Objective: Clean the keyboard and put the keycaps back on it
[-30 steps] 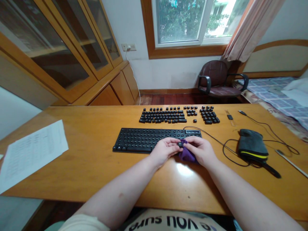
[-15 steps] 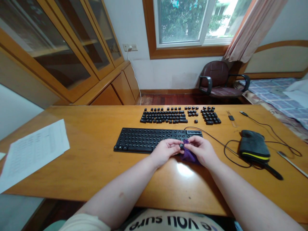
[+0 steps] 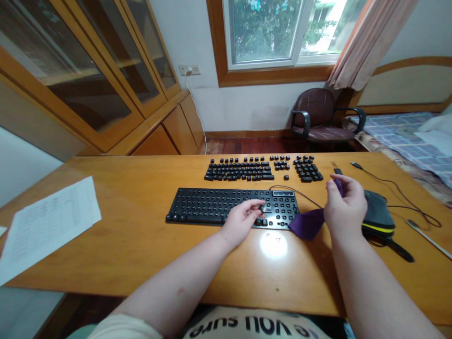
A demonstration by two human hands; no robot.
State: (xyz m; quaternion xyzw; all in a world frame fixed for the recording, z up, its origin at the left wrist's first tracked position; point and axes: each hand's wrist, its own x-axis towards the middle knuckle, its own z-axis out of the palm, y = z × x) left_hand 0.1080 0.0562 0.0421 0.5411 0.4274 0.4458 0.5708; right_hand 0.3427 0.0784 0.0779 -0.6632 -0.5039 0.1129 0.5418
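Note:
A black keyboard base (image 3: 212, 205) with its keycaps off lies on the wooden desk (image 3: 141, 235). My left hand (image 3: 243, 219) rests on its lower right part, fingers pinched on a small black keycap (image 3: 262, 207) over the base. My right hand (image 3: 346, 202) is raised to the right of the keyboard and grips a purple cloth (image 3: 308, 223) that hangs down toward the desk. Rows of loose keycaps (image 3: 240, 169) and another group of loose keycaps (image 3: 308, 169) are laid out behind the keyboard.
A black and yellow pouch (image 3: 379, 214) lies right of my right hand, with cables (image 3: 406, 200) around it. A printed sheet (image 3: 45, 221) sits at the desk's left. A brown chair (image 3: 318, 117), a cabinet (image 3: 88, 84) and a bed (image 3: 416, 136) stand beyond.
My right hand has swung right and up, carrying the purple cloth away from the keyboard. My left hand has stayed at the keyboard's lower right with the keycap.

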